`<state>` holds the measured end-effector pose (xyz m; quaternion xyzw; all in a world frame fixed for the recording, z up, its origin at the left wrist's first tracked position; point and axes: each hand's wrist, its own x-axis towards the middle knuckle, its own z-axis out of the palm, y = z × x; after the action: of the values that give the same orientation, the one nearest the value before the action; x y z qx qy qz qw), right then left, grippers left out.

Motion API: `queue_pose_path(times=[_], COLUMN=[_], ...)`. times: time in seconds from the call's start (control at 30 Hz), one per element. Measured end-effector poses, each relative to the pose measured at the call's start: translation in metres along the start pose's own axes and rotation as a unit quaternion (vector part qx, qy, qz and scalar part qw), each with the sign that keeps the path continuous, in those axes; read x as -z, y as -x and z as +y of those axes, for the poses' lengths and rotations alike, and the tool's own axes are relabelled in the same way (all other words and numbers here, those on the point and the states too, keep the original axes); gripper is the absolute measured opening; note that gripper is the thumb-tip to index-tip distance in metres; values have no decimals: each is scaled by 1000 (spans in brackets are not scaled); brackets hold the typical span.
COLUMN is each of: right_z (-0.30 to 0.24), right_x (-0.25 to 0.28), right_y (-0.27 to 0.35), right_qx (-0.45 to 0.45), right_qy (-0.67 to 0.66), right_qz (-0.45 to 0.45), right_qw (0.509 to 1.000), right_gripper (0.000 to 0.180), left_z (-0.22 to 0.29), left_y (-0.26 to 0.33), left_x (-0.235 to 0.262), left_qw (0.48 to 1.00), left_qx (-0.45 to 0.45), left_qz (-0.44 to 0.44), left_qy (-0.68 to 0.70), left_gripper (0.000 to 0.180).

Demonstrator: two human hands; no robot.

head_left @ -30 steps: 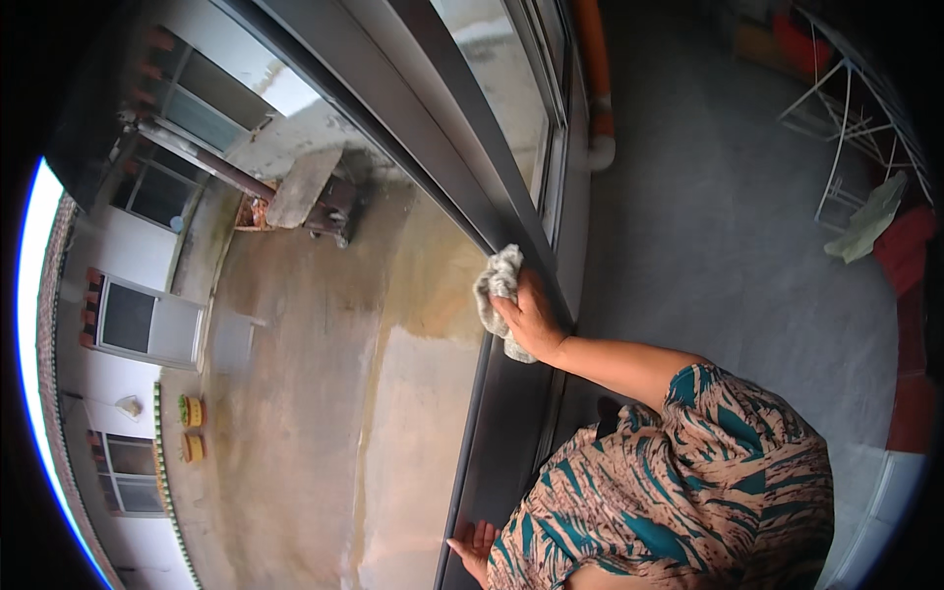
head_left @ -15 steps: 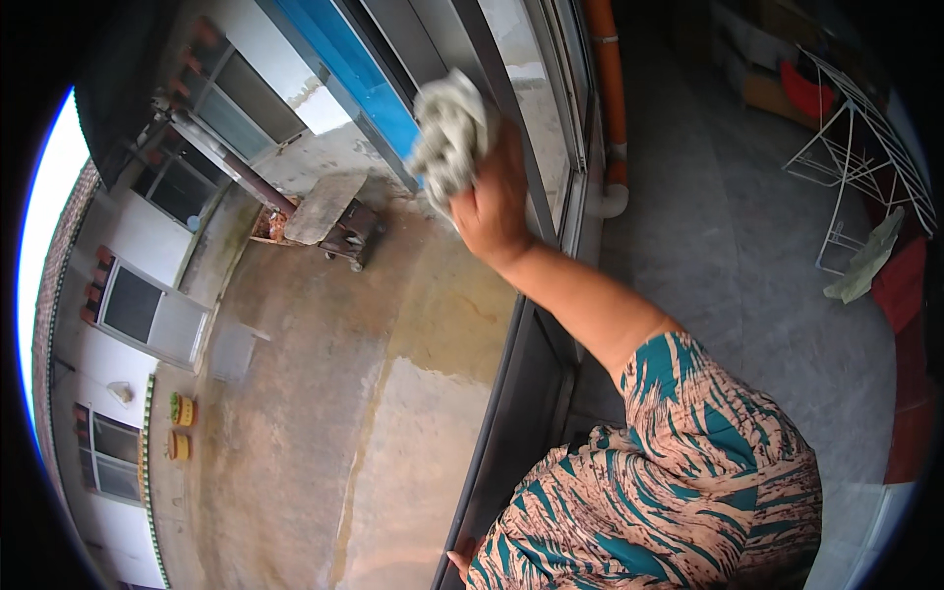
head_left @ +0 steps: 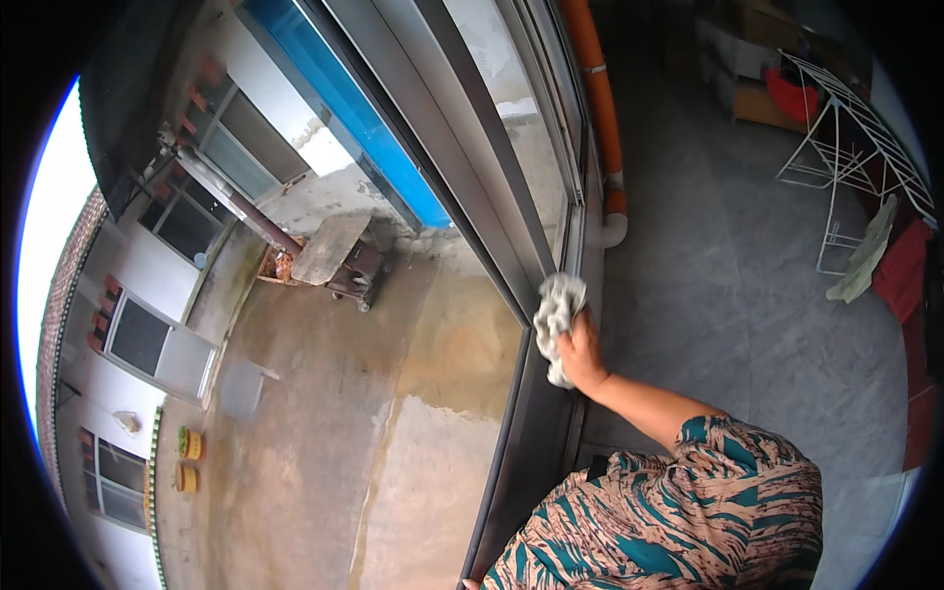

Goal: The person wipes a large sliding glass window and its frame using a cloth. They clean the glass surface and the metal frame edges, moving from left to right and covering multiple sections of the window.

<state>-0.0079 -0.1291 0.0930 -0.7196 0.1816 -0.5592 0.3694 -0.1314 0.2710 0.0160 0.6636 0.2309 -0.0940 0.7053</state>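
Note:
My right hand (head_left: pixel 584 356) is closed around a bunched, off-white cloth (head_left: pixel 560 320). It presses the cloth to the grey metal window frame (head_left: pixel 539 418), at the corner where the slanting upright (head_left: pixel 447 128) meets the lower rail. The cloth hides that corner, and its edges are slightly blurred. Of my left hand (head_left: pixel 471 584) only a small bit shows at the lower edge, against the window frame's outer rim; its fingers are mostly out of sight. A green and peach patterned sleeve (head_left: pixel 728 447) covers my right upper arm.
Left of the frame lies a wet concrete courtyard (head_left: pixel 324 413) with a cart (head_left: pixel 359 275), potted plants (head_left: pixel 189 457) and white-walled buildings. To the right, an orange pipe (head_left: pixel 595 98) runs beside the window. A white folding drying rack (head_left: pixel 836 162) stands on the grey floor.
My right hand has carried the cloth down and rightward, from the upright to the frame's lower corner. Less of my left hand shows at the lower edge, and the view has shifted slightly.

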Motion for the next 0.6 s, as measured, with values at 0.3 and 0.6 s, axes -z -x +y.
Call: queue_pose_path(times=[0.3, 0.6], right_z=[-161, -102], right_x=[11, 6], right_y=[-230, -143], right_qx=[272, 190], right_qy=[-77, -228], right_qz=[155, -1], right_qw=[947, 955], right_gripper=[43, 27], left_z=[2, 5], left_y=[-3, 8], left_x=[-8, -41], left_qw=[999, 988], left_qx=[-18, -116], left_qz=[-34, -85], left_qy=[-27, -60], left_gripper=[52, 48])
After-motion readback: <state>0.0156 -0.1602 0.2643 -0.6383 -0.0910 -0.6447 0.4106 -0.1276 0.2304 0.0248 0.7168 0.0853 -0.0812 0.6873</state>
